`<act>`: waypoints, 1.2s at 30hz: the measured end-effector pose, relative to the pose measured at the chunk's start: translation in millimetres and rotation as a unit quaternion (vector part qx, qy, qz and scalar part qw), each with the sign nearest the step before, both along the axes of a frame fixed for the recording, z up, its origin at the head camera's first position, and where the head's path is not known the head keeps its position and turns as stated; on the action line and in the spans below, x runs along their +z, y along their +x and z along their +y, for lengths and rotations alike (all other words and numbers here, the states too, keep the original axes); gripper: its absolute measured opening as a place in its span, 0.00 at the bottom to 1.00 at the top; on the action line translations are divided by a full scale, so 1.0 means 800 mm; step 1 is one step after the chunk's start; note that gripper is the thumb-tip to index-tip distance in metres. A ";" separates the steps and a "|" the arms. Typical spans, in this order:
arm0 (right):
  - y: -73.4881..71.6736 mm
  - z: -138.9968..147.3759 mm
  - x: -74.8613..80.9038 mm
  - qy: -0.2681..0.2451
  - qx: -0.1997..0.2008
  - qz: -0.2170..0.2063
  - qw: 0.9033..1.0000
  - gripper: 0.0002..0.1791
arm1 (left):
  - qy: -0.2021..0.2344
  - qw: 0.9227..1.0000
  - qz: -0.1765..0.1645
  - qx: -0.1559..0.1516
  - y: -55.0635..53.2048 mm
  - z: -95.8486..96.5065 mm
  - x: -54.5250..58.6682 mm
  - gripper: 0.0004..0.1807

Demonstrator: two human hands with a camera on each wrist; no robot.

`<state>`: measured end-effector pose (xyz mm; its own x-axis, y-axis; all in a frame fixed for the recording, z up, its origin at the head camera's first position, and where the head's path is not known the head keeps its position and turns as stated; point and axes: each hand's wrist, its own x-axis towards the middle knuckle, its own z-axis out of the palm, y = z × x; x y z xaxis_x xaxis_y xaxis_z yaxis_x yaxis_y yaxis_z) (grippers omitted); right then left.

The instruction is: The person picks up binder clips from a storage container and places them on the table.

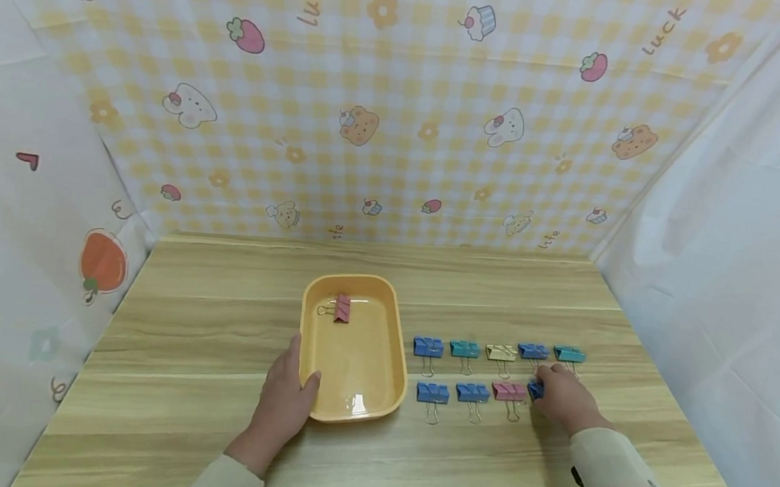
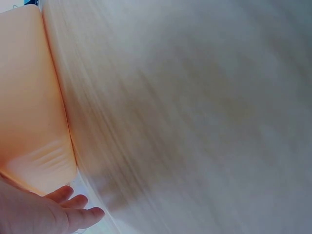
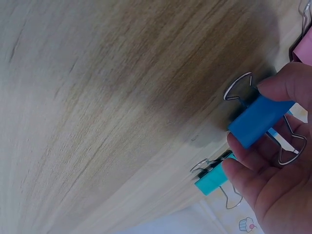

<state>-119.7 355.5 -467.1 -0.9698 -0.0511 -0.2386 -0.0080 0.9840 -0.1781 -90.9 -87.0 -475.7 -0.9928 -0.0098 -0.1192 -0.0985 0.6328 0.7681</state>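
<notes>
A yellow tray [image 1: 347,418] lies on the wooden table, with one pink binder clip [image 1: 342,309] inside near its far left corner. My left hand [image 1: 284,397] holds the tray's left wall, thumb over the rim and fingers along the outside. To the right, my right hand [image 1: 566,398] pinches a blue binder clip [image 3: 261,119] between thumb and fingers. That clip's two wire handles stick out on opposite sides. Beside the fingertips in the right wrist view is a teal binder clip [image 3: 214,178].
Between tray and right hand lie two rows of binder clips, among them a yellow one [image 1: 501,353], a pink one [image 1: 509,392] and several blue ones. A patterned cloth [image 1: 397,159] hangs at the table's back edge; white cloth [image 1: 726,226] borders the right side.
</notes>
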 end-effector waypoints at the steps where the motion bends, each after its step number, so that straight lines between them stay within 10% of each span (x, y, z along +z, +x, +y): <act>1: 0.000 0.000 0.000 0.001 0.000 0.000 1.000 0.15 | 0.000 1.000 0.000 0.000 0.000 0.000 0.000 0.40; 36: 0.010 -0.022 0.024 -0.011 0.011 0.036 0.999 0.21 | 0.002 1.000 -0.007 -0.001 -0.003 -0.002 -0.005 0.41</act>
<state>-111.9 338.2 -448.3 -0.9829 -0.0763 -0.1678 -0.0421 0.9792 -0.1984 -93.3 -88.3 -480.0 -0.9910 -0.0082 -0.1336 -0.1089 0.6298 0.7691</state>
